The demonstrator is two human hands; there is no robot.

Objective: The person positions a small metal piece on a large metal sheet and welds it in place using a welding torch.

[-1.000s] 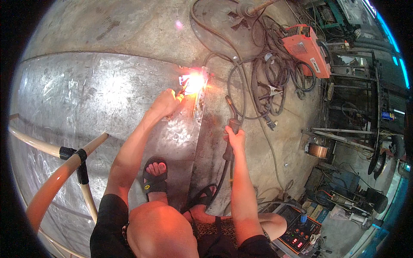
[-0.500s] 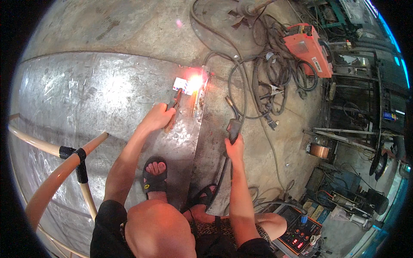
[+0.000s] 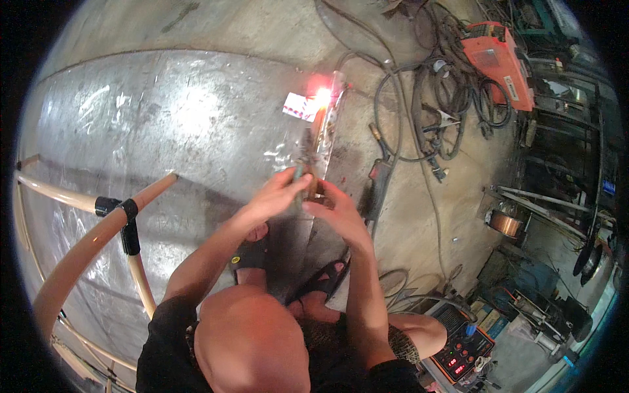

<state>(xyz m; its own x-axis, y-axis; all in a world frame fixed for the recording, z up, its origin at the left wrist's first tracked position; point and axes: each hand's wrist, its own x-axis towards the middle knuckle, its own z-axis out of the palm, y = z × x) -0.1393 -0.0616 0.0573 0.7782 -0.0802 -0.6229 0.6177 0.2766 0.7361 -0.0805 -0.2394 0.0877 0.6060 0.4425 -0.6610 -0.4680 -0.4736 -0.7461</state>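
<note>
Here's the left hand [image 3: 280, 193], pinching blurred pliers [image 3: 305, 152] just above the metal sheet [image 3: 242, 98]; the right hand [image 3: 337, 213] curls at their handles, gripping or not, can't tell! Looks like a two-handed grip adjustment, calling for steady fingers. Right, the torch [image 3: 379, 180] lies loose; beyond, a white, red-marked piece [image 3: 299, 107] sits beside a fierce glow [image 3: 323, 98].

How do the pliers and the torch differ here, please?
The pliers are in the left hand, with the right hand close beside them; the torch lies on the floor, held by neither hand. The torch shows fairly clearly, while the pliers are blurred. Both point up the picture.
</note>
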